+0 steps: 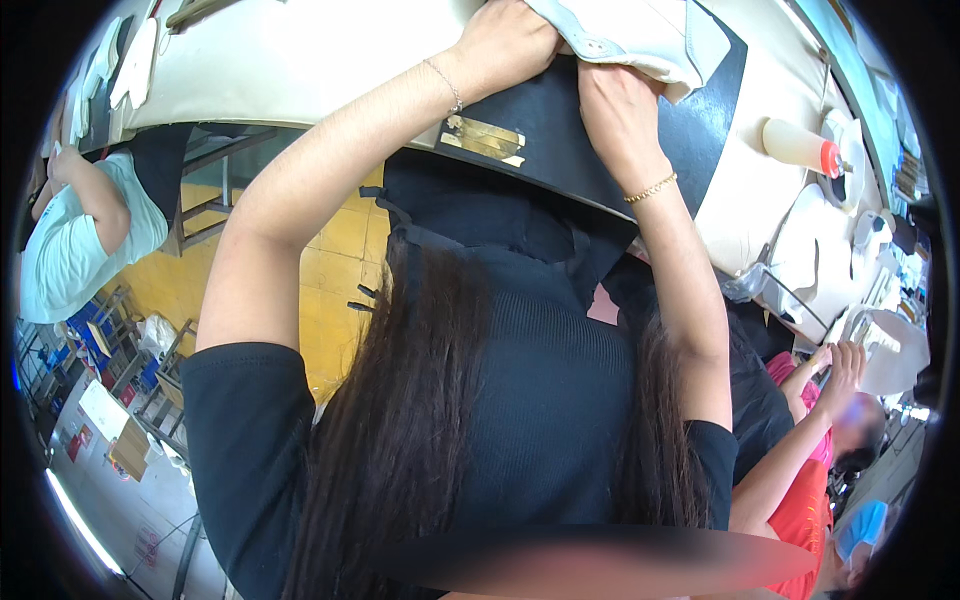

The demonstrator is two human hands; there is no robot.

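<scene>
A white piece that looks like a shoe upper (645, 45), with a few small holes near its lower left edge, is held at the top of the view over a black mat (540, 130). My left hand (508, 45) is closed at its left edge, fingertips out of sight. My right hand (622, 110) is curled under the lower edge, with its fingers hidden by the white material. Gold-coloured tape (484, 139) is stuck along the mat's near edge, below my left hand.
On the white table (330, 70) to the right stands a cream bottle with a red cap (800, 146), with more white pieces (800, 235) beyond. White pieces (138, 62) lie at far left. Co-workers sit left (100, 230) and right (800, 500), one holding a pale sheet (893, 352).
</scene>
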